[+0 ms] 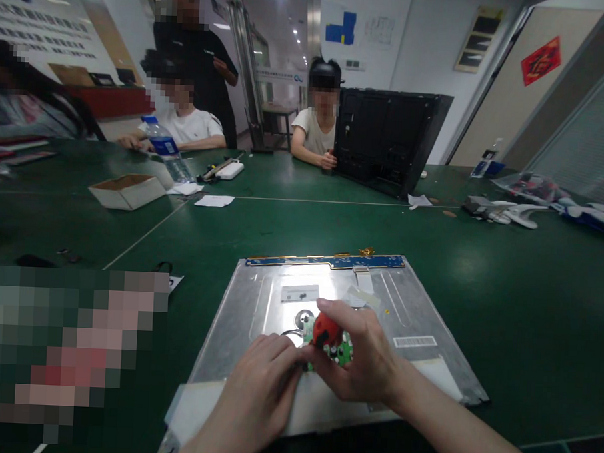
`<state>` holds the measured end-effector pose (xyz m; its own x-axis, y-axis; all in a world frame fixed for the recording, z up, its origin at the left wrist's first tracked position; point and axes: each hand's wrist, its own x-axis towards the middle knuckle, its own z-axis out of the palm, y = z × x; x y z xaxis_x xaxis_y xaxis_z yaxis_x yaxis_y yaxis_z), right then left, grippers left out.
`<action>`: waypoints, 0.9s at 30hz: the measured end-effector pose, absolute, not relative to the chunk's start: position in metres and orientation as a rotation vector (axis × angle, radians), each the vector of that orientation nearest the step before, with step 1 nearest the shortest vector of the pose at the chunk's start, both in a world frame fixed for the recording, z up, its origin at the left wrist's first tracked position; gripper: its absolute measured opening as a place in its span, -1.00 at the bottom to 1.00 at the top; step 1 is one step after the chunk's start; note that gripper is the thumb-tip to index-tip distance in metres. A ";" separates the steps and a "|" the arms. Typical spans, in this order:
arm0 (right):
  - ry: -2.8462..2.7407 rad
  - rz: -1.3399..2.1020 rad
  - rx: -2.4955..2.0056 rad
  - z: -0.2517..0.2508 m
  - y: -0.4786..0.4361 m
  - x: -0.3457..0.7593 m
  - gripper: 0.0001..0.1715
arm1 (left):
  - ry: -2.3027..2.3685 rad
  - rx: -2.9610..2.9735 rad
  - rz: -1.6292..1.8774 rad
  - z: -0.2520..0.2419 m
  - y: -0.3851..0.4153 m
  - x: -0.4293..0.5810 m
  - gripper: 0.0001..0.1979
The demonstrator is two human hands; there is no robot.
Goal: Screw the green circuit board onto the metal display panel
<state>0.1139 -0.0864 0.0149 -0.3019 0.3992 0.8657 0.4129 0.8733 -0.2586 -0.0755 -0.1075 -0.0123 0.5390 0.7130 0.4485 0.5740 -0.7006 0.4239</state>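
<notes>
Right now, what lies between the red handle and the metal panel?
The head view shows a green circuit board between the red handle, held in the right hand, and the metal panel beneath.

Red sign (541, 60) on door (502, 108) prob. reads 福; wall txt (45, 25), metal panel (413, 308) barcode lbl. (415, 341) illegible.
</notes>
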 end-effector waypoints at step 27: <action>-1.946 0.049 -0.590 0.018 -0.086 0.117 -0.31 | 1.099 2.575 0.849 -0.012 -0.107 -0.076 -0.77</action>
